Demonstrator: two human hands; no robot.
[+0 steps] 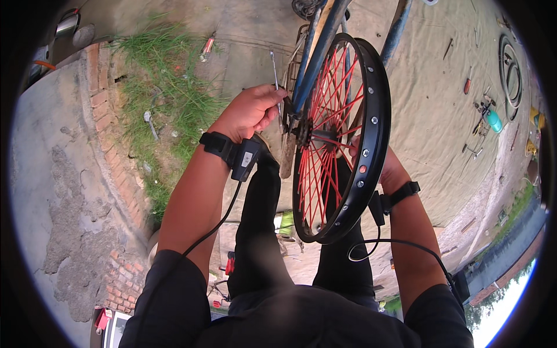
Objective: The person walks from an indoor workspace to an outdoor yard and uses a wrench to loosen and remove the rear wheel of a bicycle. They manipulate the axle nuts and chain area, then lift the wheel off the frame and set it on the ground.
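A bicycle wheel [380,116] with a black rim and red spokes stands upright before me, its hub [322,136] between the ends of a blue frame [318,58]. Left of the hub, my left hand [255,110] is closed in a pinch on a slim metal wrench [275,69], whose shaft sticks up past the fingers, close to the frame end. My right hand [393,169] is at the wheel's right side, partly behind the rim. Only a bit of its fingers shows through the spokes, so what they hold is hidden.
Another blue tube [397,32] rises right of the wheel. Tools lie on the ground sheet at right, among them a red-handled screwdriver [467,81], near a teal bottle [494,120] and a coiled hose [510,72]. At left are grass [174,98] and a brick edging [100,101].
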